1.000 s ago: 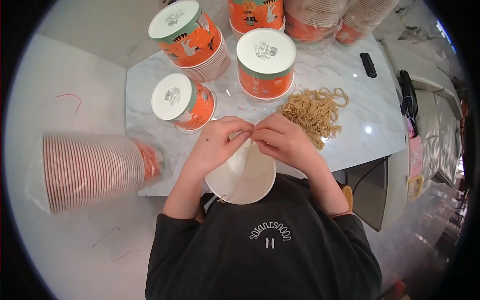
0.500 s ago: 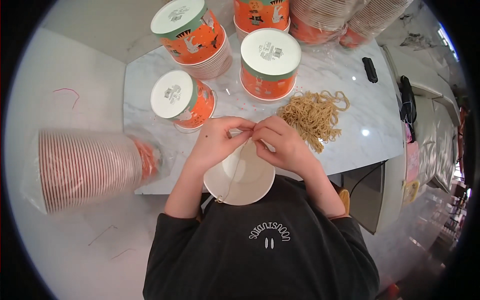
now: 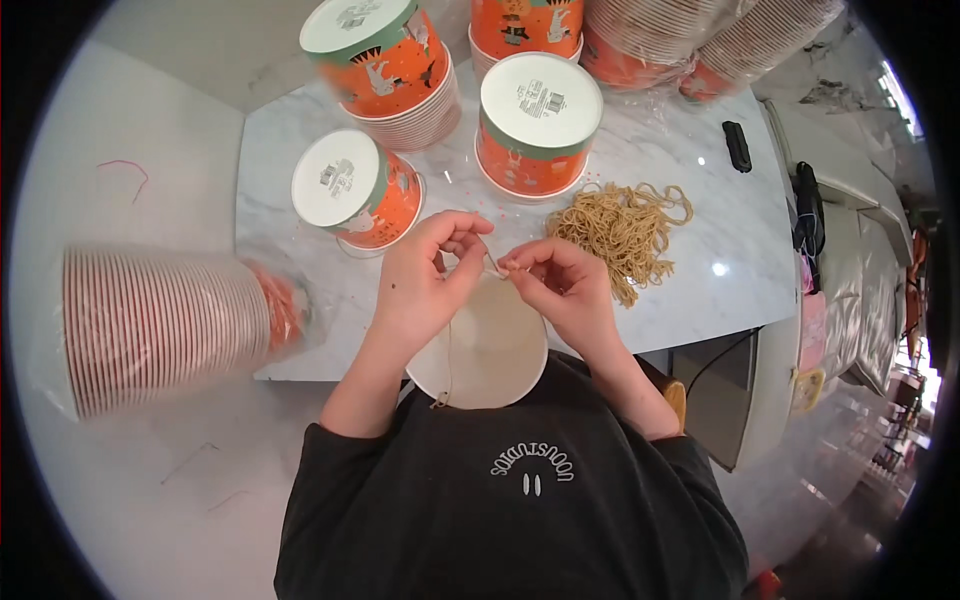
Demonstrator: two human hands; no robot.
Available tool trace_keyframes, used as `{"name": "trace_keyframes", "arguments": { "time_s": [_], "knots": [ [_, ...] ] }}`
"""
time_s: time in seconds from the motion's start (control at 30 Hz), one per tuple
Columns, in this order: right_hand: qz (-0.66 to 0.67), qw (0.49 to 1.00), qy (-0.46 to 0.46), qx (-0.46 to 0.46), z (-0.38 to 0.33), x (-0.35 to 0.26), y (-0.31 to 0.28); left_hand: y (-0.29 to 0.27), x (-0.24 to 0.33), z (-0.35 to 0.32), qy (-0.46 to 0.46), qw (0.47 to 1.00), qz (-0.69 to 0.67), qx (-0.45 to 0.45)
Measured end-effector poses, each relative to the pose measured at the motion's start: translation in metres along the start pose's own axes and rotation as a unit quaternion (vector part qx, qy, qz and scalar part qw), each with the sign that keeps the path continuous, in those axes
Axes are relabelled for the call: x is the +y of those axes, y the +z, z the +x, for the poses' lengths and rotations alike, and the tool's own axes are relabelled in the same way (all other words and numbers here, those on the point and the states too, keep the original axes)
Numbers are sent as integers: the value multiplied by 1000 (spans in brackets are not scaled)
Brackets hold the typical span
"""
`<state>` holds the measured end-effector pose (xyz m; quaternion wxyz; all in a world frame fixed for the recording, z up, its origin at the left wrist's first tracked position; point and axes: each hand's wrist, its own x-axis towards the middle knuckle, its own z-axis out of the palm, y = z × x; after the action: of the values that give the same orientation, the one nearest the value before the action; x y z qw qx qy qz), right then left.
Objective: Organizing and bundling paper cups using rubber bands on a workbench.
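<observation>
A paper bucket (image 3: 492,350) with a white inside rests against my shirt, its mouth facing up. Thin tan cord (image 3: 449,360) runs across the opening, knotted at the near left part of the rim. At the far rim my left hand (image 3: 422,280) pinches a length of the cord between thumb and fingers. Just right of it, my right hand (image 3: 568,290) has thumb and forefinger closed on the cord close to the rim. The exact loop between the fingertips is too small to make out. A heap of tan cords (image 3: 615,240) lies beyond my right hand.
Upside-down orange buckets stand on the marble table (image 3: 700,235): one small bucket (image 3: 355,190), one larger bucket (image 3: 538,125) and a stack (image 3: 385,75). A plastic-wrapped bucket stack (image 3: 170,330) is at the left. More wrapped stacks (image 3: 655,45) and a black object (image 3: 737,147) lie far right.
My hands have drawn apart at the far rim, the left lifting up and left, the right shifting slightly right. The cord shows between them. The view has shifted slightly.
</observation>
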<state>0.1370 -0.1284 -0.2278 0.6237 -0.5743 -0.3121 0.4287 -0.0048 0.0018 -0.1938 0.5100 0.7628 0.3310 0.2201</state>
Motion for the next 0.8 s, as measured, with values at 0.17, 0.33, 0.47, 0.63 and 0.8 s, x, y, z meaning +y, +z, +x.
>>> {"name": "trace_keyframes", "arguments": {
  "time_s": [0.17, 0.33, 0.47, 0.63, 0.8],
  "knots": [
    [124, 992, 14, -13, 0, -12, 2, 0, 3, -5, -22, 993, -118, -3],
    [175, 976, 123, -43, 7, -20, -8, -4, 10, -10, -27, 995, -99, 13],
    [178, 980, 86, -30, 14, -25, -9, -15, 20, -16, 24, 999, 44, -13],
    [74, 997, 22, -23, 15, -34, 0, -24, 31, -18, 36, 991, 130, -14],
    [-54, 999, -4, 1, 13, -31, 18, -24, 12, -15, 90, 977, 189, 34]
  ]
}}
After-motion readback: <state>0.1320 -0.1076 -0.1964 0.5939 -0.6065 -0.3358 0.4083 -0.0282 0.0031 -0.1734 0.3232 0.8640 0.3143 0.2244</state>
